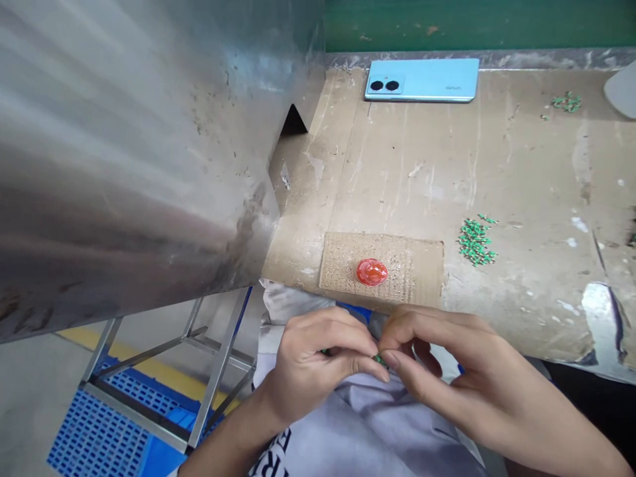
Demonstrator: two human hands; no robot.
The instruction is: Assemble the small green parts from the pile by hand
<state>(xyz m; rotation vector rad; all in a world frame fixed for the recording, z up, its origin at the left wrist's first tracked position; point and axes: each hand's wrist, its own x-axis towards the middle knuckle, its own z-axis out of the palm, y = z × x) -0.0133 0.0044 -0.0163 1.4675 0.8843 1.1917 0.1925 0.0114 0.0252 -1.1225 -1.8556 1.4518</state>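
1. Worn, pale-brown table [397, 165], scuffed and flecked with white, stretches ahead of me; a dark green band [472, 23] runs along its far edge.
2. To my left, a large smudged metal panel [124, 132] fills the upper corner; below it are a metal frame [213, 364] and blue slotted plastic [99, 424] on the floor.
3. My left grip [325, 361] is at the near edge of the table, above my pale lilac clothing [368, 424]. Thumb and forefinger are pinching a small green piece [380, 360] — mostly hidden by the fingertips. Another bit of green [325, 351] shows inside the curl of that grip.
4. My right grip [447, 351] meets it from the other side, thumb and forefinger pressed together on the same piece, the other fingers loosely curled.
5. Just beyond both grips, a glossy red oval [371, 271] rests on a rectangle of cardboard [427, 265] dotted with little marks.
6. Right of the cardboard lies a loose pile of tiny green pieces [476, 242]; a smaller cluster [567, 101] sits farther back, near a white rounded object [621, 93].
7. Along the far edge, a light-blue phone [422, 81] lies camera side up.
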